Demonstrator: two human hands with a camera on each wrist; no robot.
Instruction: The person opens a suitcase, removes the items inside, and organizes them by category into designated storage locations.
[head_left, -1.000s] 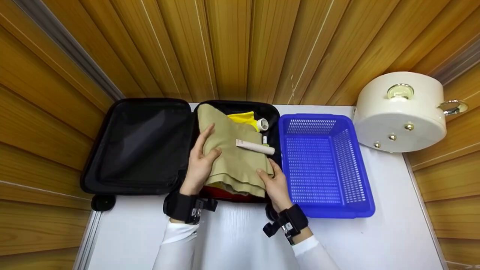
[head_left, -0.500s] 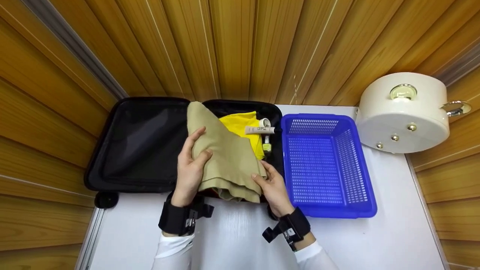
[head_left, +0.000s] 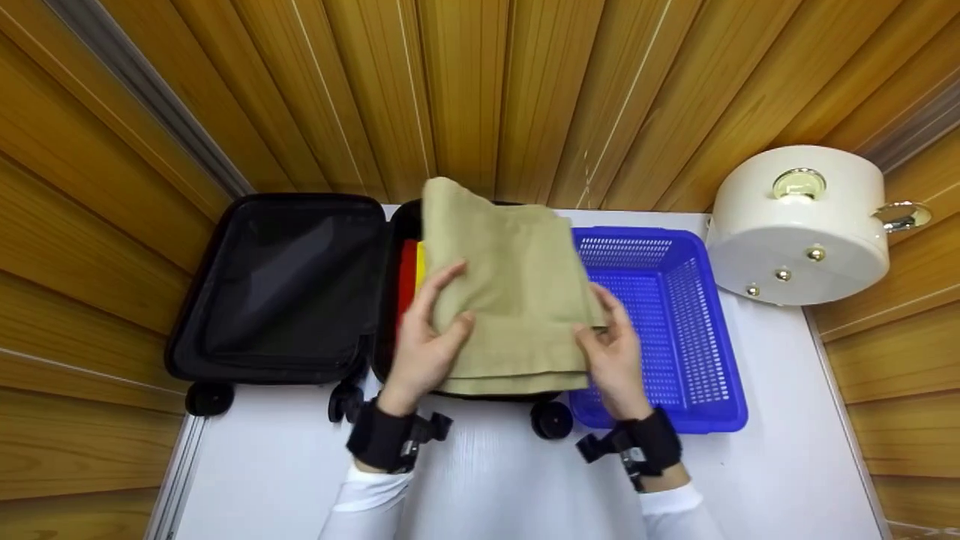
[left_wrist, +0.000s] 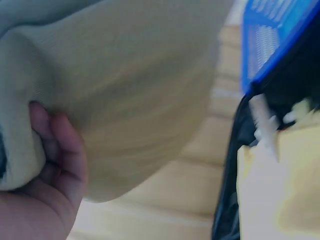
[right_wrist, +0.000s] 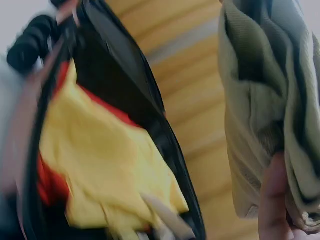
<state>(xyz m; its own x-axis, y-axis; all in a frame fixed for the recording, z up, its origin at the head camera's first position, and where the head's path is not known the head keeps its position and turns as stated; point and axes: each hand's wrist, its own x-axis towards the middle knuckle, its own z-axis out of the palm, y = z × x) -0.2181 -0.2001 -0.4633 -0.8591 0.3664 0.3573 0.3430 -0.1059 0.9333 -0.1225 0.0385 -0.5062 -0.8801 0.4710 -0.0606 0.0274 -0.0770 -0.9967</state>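
Note:
Both hands hold a folded khaki garment [head_left: 517, 300] over the right half of an open black suitcase [head_left: 285, 300]. At its left side my left hand [head_left: 427, 345] grips it, the thumb lying on top. My right hand [head_left: 619, 360] pinches the right edge near the lower corner. In the right wrist view the garment hangs in several layers, clear of the suitcase. Yellow cloth [right_wrist: 110, 155] lies in that half over red cloth [right_wrist: 52, 187]. A pale tube [left_wrist: 265, 122] rests at the yellow cloth's edge. From the head view the garment hides most of these contents.
A blue plastic basket [head_left: 731, 375] stands right of the suitcase, partly under the garment and right hand. Farther right is a cream round case [head_left: 795, 225] with gold-coloured feet. Wood-panelled walls [head_left: 465, 97] close in the white surface [head_left: 487, 480].
The garment has been lifted and first shifted left, then right and away from me, both hands moving with it. The pale tube slid off the garment to beside the yellow cloth.

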